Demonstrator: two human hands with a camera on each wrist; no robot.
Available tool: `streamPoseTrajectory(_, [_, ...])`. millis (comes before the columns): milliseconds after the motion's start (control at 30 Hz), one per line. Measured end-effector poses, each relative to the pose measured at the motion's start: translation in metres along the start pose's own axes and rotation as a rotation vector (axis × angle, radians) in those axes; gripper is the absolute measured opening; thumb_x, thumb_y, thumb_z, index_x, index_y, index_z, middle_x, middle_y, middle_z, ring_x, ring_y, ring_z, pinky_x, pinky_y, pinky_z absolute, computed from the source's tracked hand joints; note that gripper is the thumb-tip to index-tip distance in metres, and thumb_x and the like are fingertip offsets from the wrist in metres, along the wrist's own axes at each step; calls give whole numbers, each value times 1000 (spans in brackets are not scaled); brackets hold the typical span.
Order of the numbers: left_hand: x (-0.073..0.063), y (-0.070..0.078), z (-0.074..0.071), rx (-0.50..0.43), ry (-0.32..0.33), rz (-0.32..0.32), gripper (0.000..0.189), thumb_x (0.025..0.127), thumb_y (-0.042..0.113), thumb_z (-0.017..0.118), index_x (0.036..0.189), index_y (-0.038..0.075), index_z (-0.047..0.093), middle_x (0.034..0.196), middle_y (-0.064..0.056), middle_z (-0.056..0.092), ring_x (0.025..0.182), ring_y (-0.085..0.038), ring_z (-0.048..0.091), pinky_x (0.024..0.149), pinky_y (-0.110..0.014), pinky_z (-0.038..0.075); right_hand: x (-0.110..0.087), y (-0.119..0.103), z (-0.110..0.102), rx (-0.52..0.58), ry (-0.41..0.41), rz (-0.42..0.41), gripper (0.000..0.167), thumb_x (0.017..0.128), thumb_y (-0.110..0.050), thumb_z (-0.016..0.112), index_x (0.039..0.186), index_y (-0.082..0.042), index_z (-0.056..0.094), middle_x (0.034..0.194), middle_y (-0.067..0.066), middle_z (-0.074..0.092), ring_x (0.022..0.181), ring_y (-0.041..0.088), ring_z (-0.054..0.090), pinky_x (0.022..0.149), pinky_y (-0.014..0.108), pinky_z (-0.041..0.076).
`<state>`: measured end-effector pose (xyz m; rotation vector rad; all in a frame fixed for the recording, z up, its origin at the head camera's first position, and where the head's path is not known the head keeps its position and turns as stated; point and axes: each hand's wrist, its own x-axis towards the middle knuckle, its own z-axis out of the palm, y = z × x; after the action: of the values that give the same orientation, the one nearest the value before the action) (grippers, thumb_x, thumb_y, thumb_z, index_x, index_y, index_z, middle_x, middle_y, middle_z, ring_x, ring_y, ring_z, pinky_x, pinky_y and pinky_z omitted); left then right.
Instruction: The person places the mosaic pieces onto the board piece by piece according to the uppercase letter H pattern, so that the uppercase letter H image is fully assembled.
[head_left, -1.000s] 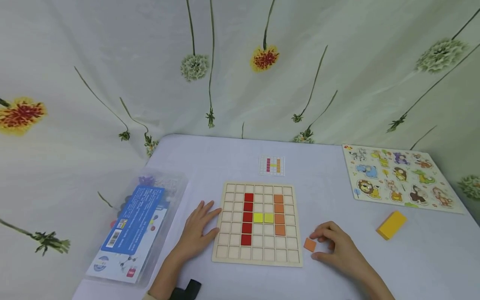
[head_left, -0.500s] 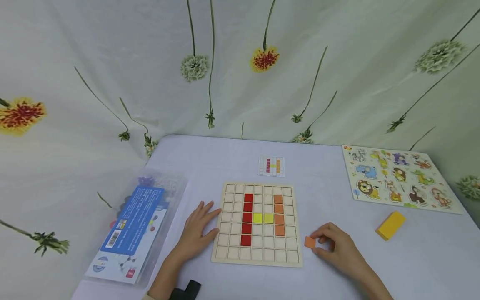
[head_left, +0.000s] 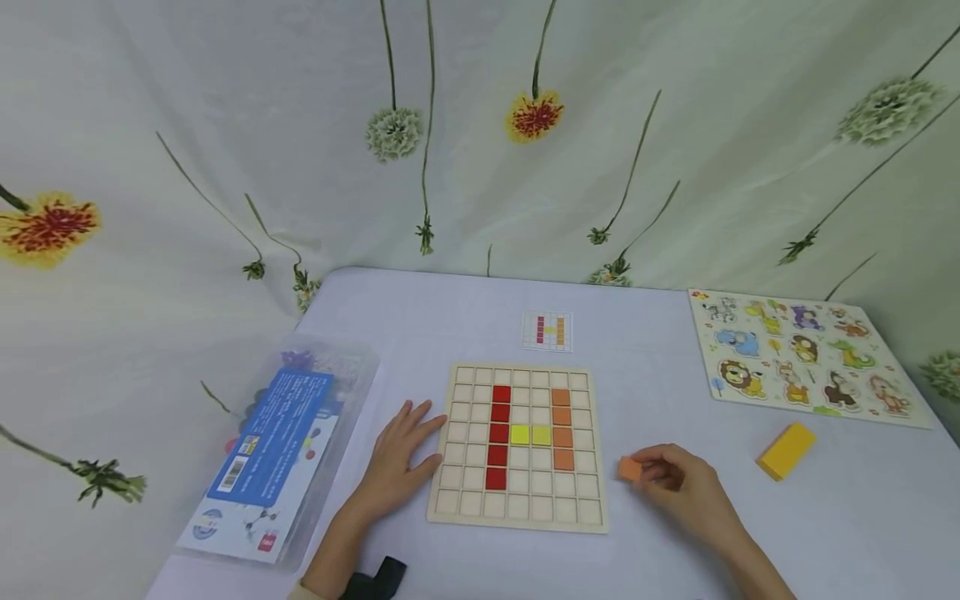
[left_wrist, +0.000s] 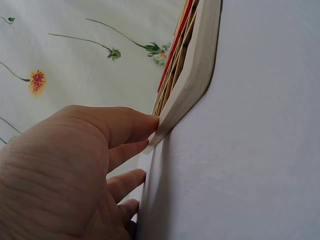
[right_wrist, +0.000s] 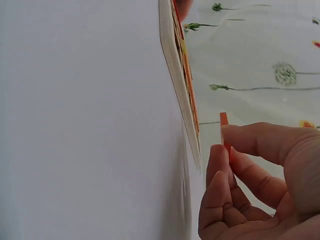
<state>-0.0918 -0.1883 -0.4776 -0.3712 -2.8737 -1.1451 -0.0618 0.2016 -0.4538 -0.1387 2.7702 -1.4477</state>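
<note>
A wooden grid board (head_left: 517,515) lies on the table, with a column of red tiles (head_left: 498,433), two yellow tiles (head_left: 520,435) and a shorter column of orange tiles (head_left: 562,437) set in its cells. Just right of the board, my right hand (head_left: 688,492) pinches a loose orange tile (head_left: 630,469) between thumb and fingers. The right wrist view shows that tile (right_wrist: 224,120) edge-on, held off the table. My left hand (head_left: 397,458) lies at the board's left edge, fingers spread; in the left wrist view its fingertips (left_wrist: 152,124) touch the board's rim.
A small pattern card (head_left: 547,331) lies behind the board. At the left is a clear plastic case (head_left: 352,400) with a blue-and-white label. An animal puzzle board (head_left: 806,354) and a yellow block (head_left: 786,451) are at the right. A black object (head_left: 375,580) sits near the left forearm.
My right hand has taken hold of the orange tile and lifted it, tilting it up from the table. The left hand stays at the board's edge. The head view has shifted slightly.
</note>
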Motion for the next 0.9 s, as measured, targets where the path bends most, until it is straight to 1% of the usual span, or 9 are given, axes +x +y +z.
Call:
streamPoseTrajectory(100, [0,1,0,1,4,4,50,87,10,66,136,9,57,154,-19,38,148,-44,15,113,-68,11,1,-11,3,45,-45,6,29,76,3,77,103,-5,70,89,2,67,75,0,59,66,20,54])
streamPoseTrajectory(200, [0,0,0,3,7,4,50,86,10,66,136,9,57,154,-19,38,148,-45,15,113,-68,11,5,-21,10,55,-95,-25,27,77,2,77,102,-7,71,88,0,66,74,1,59,66,20,53])
streamPoseTrajectory(400, [0,0,2,2,9,-2,51,86,10,67,136,8,57,154,-19,37,148,-44,15,113,-68,11,13,-35,23,-21,-183,-135,26,76,2,76,99,-9,71,87,-3,65,73,0,57,66,20,53])
streamPoseTrajectory(533, [0,0,3,8,6,-6,51,86,11,66,136,9,57,155,-18,37,148,-43,15,114,-67,11,17,-41,30,-47,-243,-169,26,74,4,75,97,-7,71,87,-2,64,72,1,55,63,19,51])
streamPoseTrajectory(600, [0,0,3,11,5,-5,51,86,11,66,136,10,57,155,-18,37,148,-43,15,113,-67,11,19,-42,33,-49,-260,-174,27,73,5,75,96,-6,71,86,-1,64,72,1,55,62,19,49])
streamPoseTrajectory(800, [1,1,3,8,-2,-7,50,86,10,67,135,10,58,154,-18,38,148,-43,15,113,-67,12,21,-45,38,-68,-303,-136,25,72,4,78,94,-6,70,86,-1,63,70,0,53,59,18,48])
streamPoseTrajectory(900, [1,1,3,10,-4,-8,50,86,10,66,135,11,58,154,-18,38,148,-43,15,113,-67,11,21,-46,41,-76,-309,-131,25,72,4,79,93,-5,70,85,-1,62,69,0,53,57,18,47])
